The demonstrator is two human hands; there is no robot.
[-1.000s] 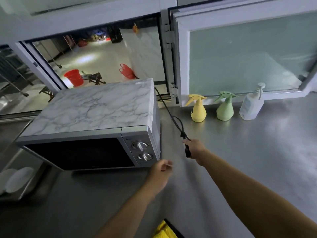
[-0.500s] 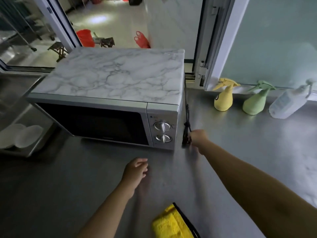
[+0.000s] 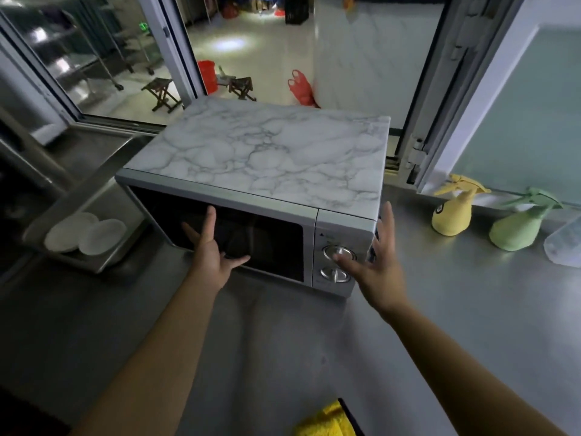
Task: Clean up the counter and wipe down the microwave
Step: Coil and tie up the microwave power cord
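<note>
A silver microwave with a marble-patterned top and a dark glass door stands on the steel counter. My left hand is spread open in front of the door, fingers straight. My right hand is open at the microwave's front right corner, beside the two control knobs; its fingers reach up along the right side. Whether either hand touches the microwave is unclear. A yellow cloth lies at the counter's near edge. The power cord is hidden behind my right hand.
Against the window sill at right stand a yellow spray bottle, a green spray bottle and a clear pump bottle. A steel tray with two white dishes sits left of the microwave. An open window is behind.
My right hand let go of the black power cord and moved to the microwave's right corner. My left hand rose from the counter to the door front. The view moved closer.
</note>
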